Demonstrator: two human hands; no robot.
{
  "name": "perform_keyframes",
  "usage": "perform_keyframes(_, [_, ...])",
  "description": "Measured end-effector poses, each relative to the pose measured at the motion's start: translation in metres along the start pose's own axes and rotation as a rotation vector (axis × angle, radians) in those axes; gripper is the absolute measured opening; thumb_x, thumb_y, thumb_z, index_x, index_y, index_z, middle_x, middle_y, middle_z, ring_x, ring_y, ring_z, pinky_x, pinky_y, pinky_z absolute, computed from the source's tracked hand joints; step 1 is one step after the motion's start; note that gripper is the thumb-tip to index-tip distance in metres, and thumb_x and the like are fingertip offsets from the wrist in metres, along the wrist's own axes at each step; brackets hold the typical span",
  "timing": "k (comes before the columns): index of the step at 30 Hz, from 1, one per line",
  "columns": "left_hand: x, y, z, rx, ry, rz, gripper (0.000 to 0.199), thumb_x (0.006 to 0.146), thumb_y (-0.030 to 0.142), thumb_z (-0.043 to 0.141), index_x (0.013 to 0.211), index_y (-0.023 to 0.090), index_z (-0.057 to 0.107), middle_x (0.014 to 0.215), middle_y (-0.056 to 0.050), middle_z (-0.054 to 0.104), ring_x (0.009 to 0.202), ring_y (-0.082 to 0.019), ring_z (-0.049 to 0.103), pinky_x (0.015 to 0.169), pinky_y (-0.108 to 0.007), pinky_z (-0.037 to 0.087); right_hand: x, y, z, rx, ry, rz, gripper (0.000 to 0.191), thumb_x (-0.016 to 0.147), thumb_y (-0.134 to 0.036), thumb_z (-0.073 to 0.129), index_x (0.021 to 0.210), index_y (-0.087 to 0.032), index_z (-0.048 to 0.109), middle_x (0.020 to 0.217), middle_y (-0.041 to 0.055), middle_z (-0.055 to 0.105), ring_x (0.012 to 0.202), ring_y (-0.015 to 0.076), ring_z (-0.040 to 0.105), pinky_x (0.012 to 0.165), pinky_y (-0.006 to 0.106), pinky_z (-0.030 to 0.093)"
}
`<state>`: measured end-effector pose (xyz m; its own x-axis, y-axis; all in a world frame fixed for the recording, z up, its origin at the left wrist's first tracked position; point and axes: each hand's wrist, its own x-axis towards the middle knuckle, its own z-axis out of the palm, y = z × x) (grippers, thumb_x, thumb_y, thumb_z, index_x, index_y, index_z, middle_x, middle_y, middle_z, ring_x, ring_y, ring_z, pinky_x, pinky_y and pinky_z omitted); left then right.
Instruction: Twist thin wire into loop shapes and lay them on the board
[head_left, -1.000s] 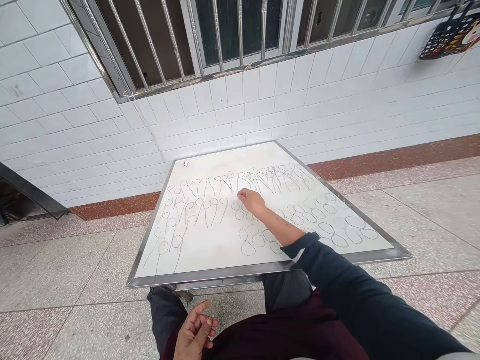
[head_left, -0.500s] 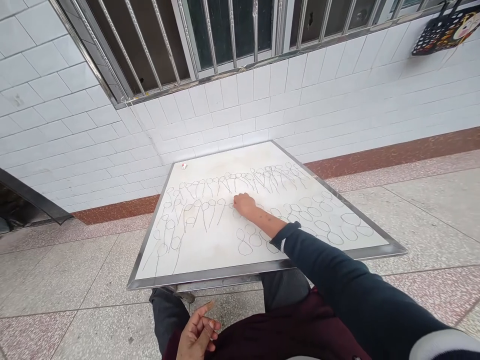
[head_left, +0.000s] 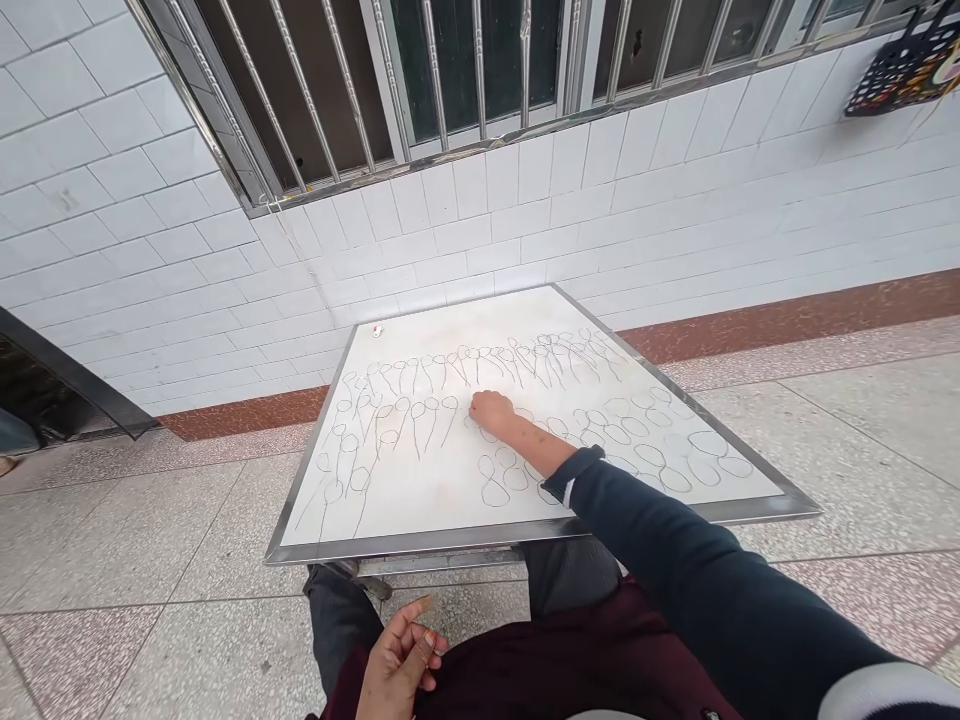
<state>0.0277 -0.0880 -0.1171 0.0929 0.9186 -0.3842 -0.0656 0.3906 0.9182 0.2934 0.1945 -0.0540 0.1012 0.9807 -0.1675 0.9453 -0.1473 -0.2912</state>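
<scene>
the right hand [head_left: 491, 408] has come a little nearer the person over the last second, and for the latest half second it has barely moved; it sits near the middle of the frame, over the left end of the figure-eight loops [head_left: 491, 478] spread across the table's right half. its fingers are drawn in narrow and turned away from me, so i cannot tell whether they hold anything; part of one loop shows just beside them, the rest hidden, which suggests, to my eye, that this is the piece being handled. the left hand [head_left: 405, 655], at the bottom of the frame, stays by the person's lap, loose and half open, with nothing i can make out in it. left of the right hand lie single loops with tails [head_left: 425, 430], and a crowded row of loops [head_left: 480, 365] runs behind; all are thin and dark, wire or cord, i can't say which. the table [head_left: 431, 510] is white with a metal edge [head_left: 420, 548], and a small white-and-red thing [head_left: 377, 331] rests at its far left corner. beyond stand a white tiled wall [head_left: 450, 240] and a barred window [head_left: 480, 60], a dark openwork bag [head_left: 904, 65] hangs upper right, and speckled floor [head_left: 97, 530] spreads below.
</scene>
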Motion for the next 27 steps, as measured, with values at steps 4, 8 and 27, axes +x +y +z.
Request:
perform_keyframes(4, [-0.005,0.004,0.0,-0.015,0.025,-0.004,0.057,0.064,0.047,0.077,0.108,0.015,0.061,0.071,-0.004,0.066,0.059,-0.012,0.054,0.049,-0.02,0.039,-0.007,0.006,-0.01,0.046,-0.023,-0.01,0.03,0.092,-0.032,0.054,0.118,-0.017,0.055,0.119,0.0086,0.057,0.099,0.0197,0.06,0.084,0.04,0.052])
perform_keyframes(8, [-0.01,0.008,0.002,-0.022,0.04,-0.016,0.056,0.063,0.047,0.077,0.108,0.015,0.061,0.071,-0.005,0.067,0.059,-0.012,0.054,0.05,-0.021,0.04,-0.016,0.014,-0.018,0.067,-0.072,-0.034,0.03,0.092,-0.032,0.053,0.117,-0.017,0.055,0.118,0.0085,0.058,0.098,0.0193,0.06,0.083,0.039,0.052])
perform_keyframes(27, [-0.019,0.015,0.002,-0.022,0.019,-0.019,0.053,0.066,0.044,0.076,0.109,0.016,0.062,0.072,-0.003,0.066,0.062,-0.012,0.054,0.053,-0.021,0.04,-0.043,0.04,-0.002,-0.001,-0.073,-0.064,0.03,0.092,-0.032,0.054,0.118,-0.016,0.055,0.119,0.0086,0.057,0.1,0.02,0.059,0.084,0.04,0.052])
